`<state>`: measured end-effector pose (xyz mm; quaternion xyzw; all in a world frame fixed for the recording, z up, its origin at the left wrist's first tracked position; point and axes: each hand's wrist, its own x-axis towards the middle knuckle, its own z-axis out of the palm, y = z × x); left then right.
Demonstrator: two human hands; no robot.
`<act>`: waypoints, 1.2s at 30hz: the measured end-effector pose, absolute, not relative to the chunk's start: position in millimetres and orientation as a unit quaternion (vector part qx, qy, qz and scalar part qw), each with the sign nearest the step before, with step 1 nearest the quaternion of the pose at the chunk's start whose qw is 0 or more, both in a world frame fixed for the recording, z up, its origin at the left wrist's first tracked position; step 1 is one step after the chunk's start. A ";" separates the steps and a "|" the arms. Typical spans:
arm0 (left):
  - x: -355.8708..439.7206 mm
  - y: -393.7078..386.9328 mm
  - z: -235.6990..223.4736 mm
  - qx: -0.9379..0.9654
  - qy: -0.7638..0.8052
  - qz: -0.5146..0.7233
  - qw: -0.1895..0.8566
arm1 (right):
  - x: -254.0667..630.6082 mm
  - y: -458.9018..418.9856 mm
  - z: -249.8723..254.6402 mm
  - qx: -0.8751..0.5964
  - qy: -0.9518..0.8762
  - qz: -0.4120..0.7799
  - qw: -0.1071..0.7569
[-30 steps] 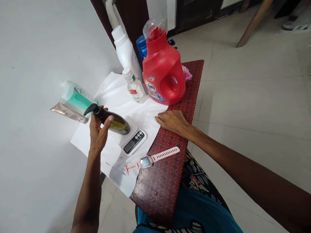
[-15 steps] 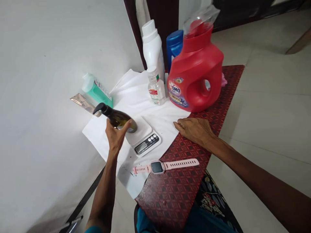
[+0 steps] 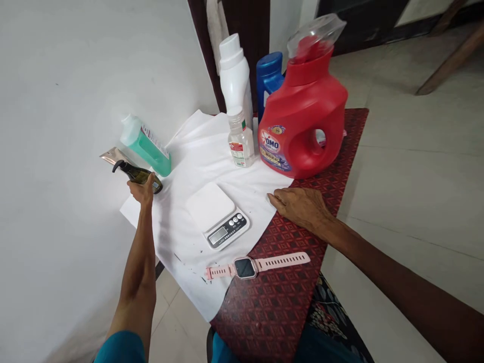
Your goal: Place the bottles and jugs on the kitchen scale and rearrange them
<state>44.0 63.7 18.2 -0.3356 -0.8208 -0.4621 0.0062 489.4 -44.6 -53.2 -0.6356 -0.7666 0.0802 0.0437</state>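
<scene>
My left hand (image 3: 142, 192) is wrapped round a dark pump bottle (image 3: 138, 174) at the left side of the white cloth (image 3: 189, 146). The bottle leans, its black pump toward the wall, beside a green liquid bottle (image 3: 151, 151) and a beige squeeze tube (image 3: 115, 155). Whether its base touches the cloth, I cannot tell. A white digital kitchen scale (image 3: 212, 204) lies in the middle with nothing on its platform. At the cloth's right edge rests my right hand (image 3: 298, 205), its fingers curled closed and nothing visible in them.
A pink-strapped smartwatch (image 3: 245, 267) lies near the front. Behind the scale stand a clear bottle (image 3: 241, 146), a white bottle (image 3: 235, 75), a blue bottle (image 3: 269, 75) and a large red detergent jug (image 3: 302, 111). A wall (image 3: 68, 201) borders the left side.
The pump bottle has moved left in my left hand, from over the scale's platform to beside the green bottle and the tube. My right hand stays at the cloth's edge.
</scene>
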 end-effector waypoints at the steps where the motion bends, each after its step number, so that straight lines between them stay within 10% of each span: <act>1: 42.6 71.8 17.5 -0.337 -0.824 -0.455 0.010 | 489.4 -44.3 -52.6 -0.637 -0.766 0.083 0.038; 16: 113.7 77.8 29.5 -0.450 -0.739 -0.478 0.152 | 493.4 -47.2 -43.0 -0.622 -0.774 0.101 0.064; 25: 309.5 112.6 20.5 -0.676 -0.581 -0.415 -0.183 | 497.1 -45.5 -46.9 -0.611 -0.778 0.113 0.097; 36: 295.7 95.6 36.8 -0.635 -0.608 -0.453 -0.150 | 499.4 -46.0 -51.0 -0.601 -0.782 0.118 0.114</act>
